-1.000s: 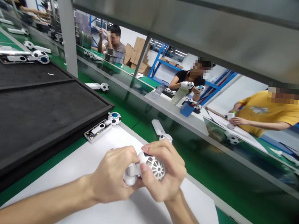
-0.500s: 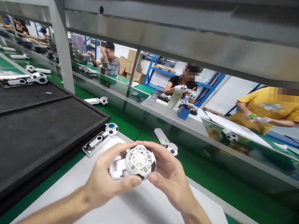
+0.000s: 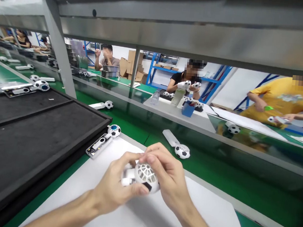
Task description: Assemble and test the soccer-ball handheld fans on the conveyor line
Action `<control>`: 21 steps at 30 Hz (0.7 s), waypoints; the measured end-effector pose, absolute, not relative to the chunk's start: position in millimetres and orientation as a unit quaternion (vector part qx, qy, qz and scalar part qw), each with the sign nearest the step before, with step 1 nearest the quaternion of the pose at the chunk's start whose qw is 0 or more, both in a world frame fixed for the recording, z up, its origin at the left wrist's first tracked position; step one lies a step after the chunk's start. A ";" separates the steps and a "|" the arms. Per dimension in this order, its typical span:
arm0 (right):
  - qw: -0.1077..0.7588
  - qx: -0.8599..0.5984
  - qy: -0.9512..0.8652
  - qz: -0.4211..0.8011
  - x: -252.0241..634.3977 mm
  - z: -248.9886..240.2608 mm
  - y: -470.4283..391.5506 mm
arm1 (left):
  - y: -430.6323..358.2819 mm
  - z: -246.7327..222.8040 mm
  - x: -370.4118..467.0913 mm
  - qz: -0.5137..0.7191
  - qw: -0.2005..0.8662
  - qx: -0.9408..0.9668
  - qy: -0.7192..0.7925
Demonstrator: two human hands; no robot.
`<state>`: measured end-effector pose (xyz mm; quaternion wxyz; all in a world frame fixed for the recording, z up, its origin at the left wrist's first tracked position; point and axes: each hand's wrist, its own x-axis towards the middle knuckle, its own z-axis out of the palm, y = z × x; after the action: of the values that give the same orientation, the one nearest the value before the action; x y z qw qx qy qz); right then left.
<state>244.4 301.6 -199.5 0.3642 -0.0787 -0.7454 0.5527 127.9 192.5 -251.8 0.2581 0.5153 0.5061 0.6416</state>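
Note:
Both hands hold one small white handheld fan with a round soccer-ball head, its grille facing up, just above a white sheet. My left hand grips the folded handle and the head's underside, thumb along the lower rim. My right hand wraps the head from the right, fingers curled over its top edge. An opened fan with exposed insides lies at the sheet's far left corner. Another finished fan lies on the green belt beyond my hands.
A black foam-lined tray fills the left side. More fans lie along the belt and at far left. A metal frame rail runs overhead. Across the line, several people handle similar fans at their stations.
The fan has come down from a raised position, closer to the sheet, and my right fingers have curled over the top of its head. The view has shifted slightly.

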 end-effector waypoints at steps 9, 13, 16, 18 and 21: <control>0.365 -0.212 -0.491 0.762 243.2 -202.5 314.9 | 203.1 -228.3 131.0 0.651 0.313 0.437 0.537; 0.169 -0.158 -0.586 0.777 246.6 -199.0 315.6 | 225.3 -213.6 124.8 0.745 0.423 0.309 0.412; 0.121 -0.120 -0.587 0.791 252.4 -193.6 316.6 | 248.1 -203.8 122.5 0.754 0.402 0.327 0.405; 0.142 -0.113 -0.570 0.802 258.4 -188.2 321.8 | 263.3 -197.0 122.0 0.752 0.326 0.371 0.436; 0.179 -0.165 -0.594 0.767 269.1 -179.8 334.2 | 282.0 -181.4 124.1 0.716 0.225 0.465 0.470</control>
<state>269.1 334.2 -179.8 0.1787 -0.1654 -0.5936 0.7671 124.1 282.0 -181.4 0.2249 0.4647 0.4698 0.7161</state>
